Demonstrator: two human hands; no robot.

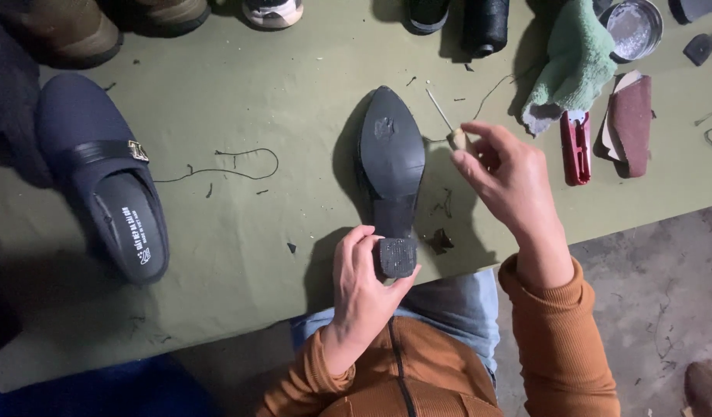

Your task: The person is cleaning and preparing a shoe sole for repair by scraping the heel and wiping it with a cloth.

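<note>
My left hand [363, 282] grips the heel of the black shoe [392, 162], sole up near the bench [240, 100] edge, while my right hand [506, 174] pinches an awl [448, 127] just beside it.

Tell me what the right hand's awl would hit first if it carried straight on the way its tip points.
The right hand holds an awl whose tip points up and left. That line passes just beside the toe of the upturned black shoe, then over bare green table. It probably misses the sole, though depth is unclear.
</note>
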